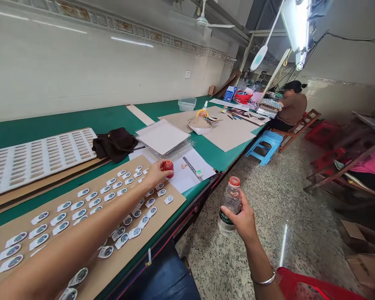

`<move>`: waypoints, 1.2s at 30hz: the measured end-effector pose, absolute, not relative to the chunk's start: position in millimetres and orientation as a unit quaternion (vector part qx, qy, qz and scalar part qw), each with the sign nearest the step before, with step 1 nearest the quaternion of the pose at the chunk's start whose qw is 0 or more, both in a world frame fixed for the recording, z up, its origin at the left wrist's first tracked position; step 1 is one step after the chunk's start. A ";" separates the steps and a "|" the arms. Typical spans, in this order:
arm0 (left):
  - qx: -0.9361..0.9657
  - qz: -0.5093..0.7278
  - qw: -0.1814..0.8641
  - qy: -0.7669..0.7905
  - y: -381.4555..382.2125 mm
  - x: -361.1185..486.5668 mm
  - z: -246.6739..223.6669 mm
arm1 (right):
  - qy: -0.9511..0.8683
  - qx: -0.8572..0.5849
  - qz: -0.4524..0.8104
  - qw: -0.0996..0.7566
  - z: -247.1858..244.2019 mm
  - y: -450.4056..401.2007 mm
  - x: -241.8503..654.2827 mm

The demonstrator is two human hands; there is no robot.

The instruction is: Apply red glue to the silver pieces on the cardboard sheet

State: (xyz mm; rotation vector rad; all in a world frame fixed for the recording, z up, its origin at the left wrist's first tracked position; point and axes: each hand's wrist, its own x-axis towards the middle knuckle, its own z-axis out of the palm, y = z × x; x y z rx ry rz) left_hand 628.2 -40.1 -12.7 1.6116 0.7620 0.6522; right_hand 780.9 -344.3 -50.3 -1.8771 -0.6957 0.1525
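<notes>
My left hand [156, 174] is stretched across the table, its fingers closed around a small red bottle [168, 169] with an orange top. Held out over the floor to the right of the table, a clear plastic bottle [230, 200] is in the grip of my right hand [246, 216]. That bottle has a dark green label and an orange-red rim, and stands nearly upright. Beneath my left arm lies a brown cardboard sheet [95, 177] bearing rows of round, shiny dark pieces on white tabs [79, 214]. Close to the red bottle is a white paper sheet [178, 183] with a dark strip [192, 167].
Behind the cardboard are a white slotted tray [40, 157] and a dark cloth [115, 143]. A stack of pale sheets [164, 136] and a small white container [200, 125] stand farther along. Beyond the table edge are a blue stool [264, 143] and a seated person [293, 106].
</notes>
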 end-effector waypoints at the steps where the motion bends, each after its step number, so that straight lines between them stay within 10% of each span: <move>1: 0.703 0.273 0.569 0.327 -38.5 625.5 -13.2 | -0.294 -0.787 0.064 0.538 -52.1 -343.5 781.0; 11: 0.908 0.301 0.214 0.200 -89.5 623.3 50.3 | -0.324 -0.768 0.071 0.548 -65.2 -341.5 780.4; 23: 0.957 0.060 0.235 0.159 -105.5 729.7 -12.1 | -0.383 -0.774 0.073 0.499 -85.1 -334.3 761.5; 36: 0.883 0.015 0.459 0.095 -136.3 699.6 35.0 | -0.408 -0.773 0.073 0.481 -78.6 -323.2 764.7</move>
